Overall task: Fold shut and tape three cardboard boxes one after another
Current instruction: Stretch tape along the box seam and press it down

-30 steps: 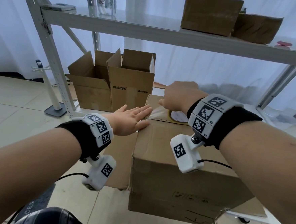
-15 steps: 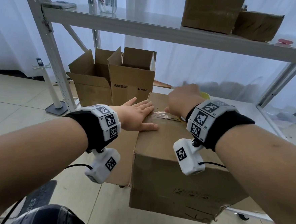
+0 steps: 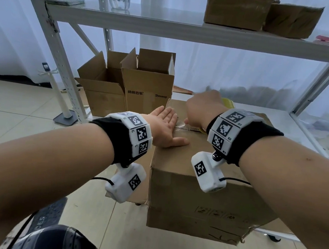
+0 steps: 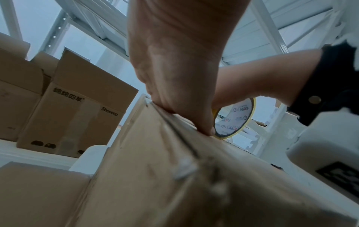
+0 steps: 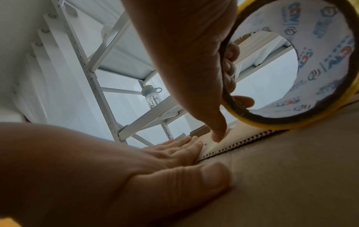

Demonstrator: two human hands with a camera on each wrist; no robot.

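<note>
Head view shows the closed cardboard box [image 3: 204,185] in the lower middle of the frame, with your left hand [image 3: 164,129] flat on its top near the left edge — fingers straight, pressing and gripping nothing. Your right hand [image 3: 201,109] sits just right of it, above the centre of the picture. In the right wrist view its fingers curl through the tape roll [image 5: 303,73] in the upper right of the frame, while the thumb [image 5: 217,130] presses the tape end down on the seam.

The box looks like light corrugated board, stiff at the edges and corners but soft in the middle of the flaps, so I judge that the top gives way if you press hard there. Keep your flat hand close to the edge, where the wall below supports it. The tape is thin and sticky and probably wrinkles easily — hold the roll by its core and keep the strip tight and low. The roll itself is rigid and light.

Two open boxes [image 3: 141,83] stand left of centre in the head view, flaps up. Take these by the flaps, not the thin walls.
</note>
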